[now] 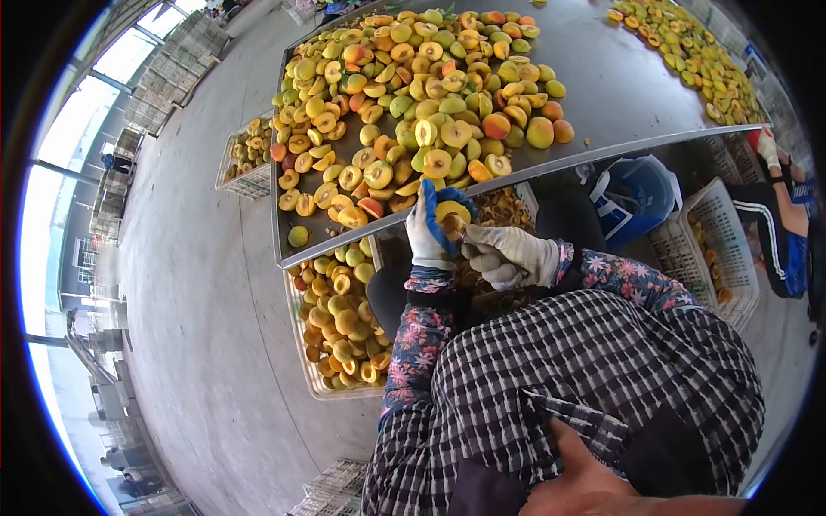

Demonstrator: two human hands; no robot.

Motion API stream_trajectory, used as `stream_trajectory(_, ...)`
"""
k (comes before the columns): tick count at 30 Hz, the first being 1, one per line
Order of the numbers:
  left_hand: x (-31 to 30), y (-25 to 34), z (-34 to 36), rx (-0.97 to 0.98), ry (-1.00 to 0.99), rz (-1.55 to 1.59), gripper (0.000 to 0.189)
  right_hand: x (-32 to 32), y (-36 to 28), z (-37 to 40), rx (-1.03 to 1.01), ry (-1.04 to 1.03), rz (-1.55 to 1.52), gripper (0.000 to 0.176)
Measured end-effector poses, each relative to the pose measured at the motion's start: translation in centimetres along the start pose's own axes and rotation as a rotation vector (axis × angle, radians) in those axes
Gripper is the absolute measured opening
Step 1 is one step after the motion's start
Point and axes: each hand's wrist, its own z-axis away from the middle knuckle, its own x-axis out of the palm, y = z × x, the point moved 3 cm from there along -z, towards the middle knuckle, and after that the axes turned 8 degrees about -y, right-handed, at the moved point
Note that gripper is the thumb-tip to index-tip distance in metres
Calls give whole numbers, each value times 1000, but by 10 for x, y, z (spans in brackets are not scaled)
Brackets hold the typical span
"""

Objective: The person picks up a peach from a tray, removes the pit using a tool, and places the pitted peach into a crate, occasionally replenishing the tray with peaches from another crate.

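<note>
My left hand (430, 230), in a white glove with a blue palm, holds a halved yellow peach (451, 211) with the cut side facing me. My right hand (514, 256), in a pale knit glove, is closed with its fingertips against the lower edge of that peach half. Whatever it grips there is too small to make out. Both hands are just in front of the near edge of a metal table (568, 163). Beyond them lies a large heap of peaches (422, 95) on the table, many cut in half with brown centres showing.
Below the table edge at left is a crate of peach halves (340, 331); another crate (247, 178) stands further left. Brown scraps (499, 211) lie beneath my hands. To the right are a blue bucket (637, 202), a white crate (731, 249) and another person's gloved hand (766, 148).
</note>
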Motion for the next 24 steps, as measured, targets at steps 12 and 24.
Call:
stream_trajectory(12, -167, 139, 83, 66, 751, -1734, 42, -77, -4, 17, -170, 384, 1667, 30)
stream_trajectory(24, -132, 142, -59, -292, -101, -1897, 62, -56, -8, 12, -37, 391, 1719, 44)
